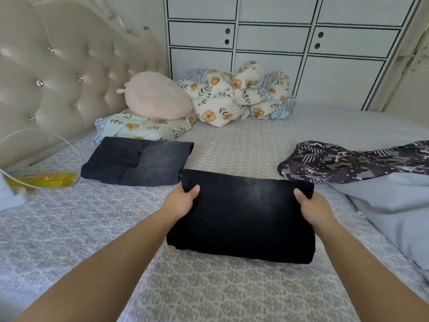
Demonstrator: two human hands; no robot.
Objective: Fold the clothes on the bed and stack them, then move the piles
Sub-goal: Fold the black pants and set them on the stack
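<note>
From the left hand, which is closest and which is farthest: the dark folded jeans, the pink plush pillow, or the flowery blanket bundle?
Measured from the left hand in the head view:
1. Dark folded jeans, just beyond it, to the left.
2. Pink plush pillow, farther back by the headboard.
3. Flowery blanket bundle, farthest, against the cabinets.

You hold a folded black garment (241,214) by its far corners. Folded dark jeans (137,161) lie just beside it; a patterned garment (352,161) sprawls unfolded.
</note>
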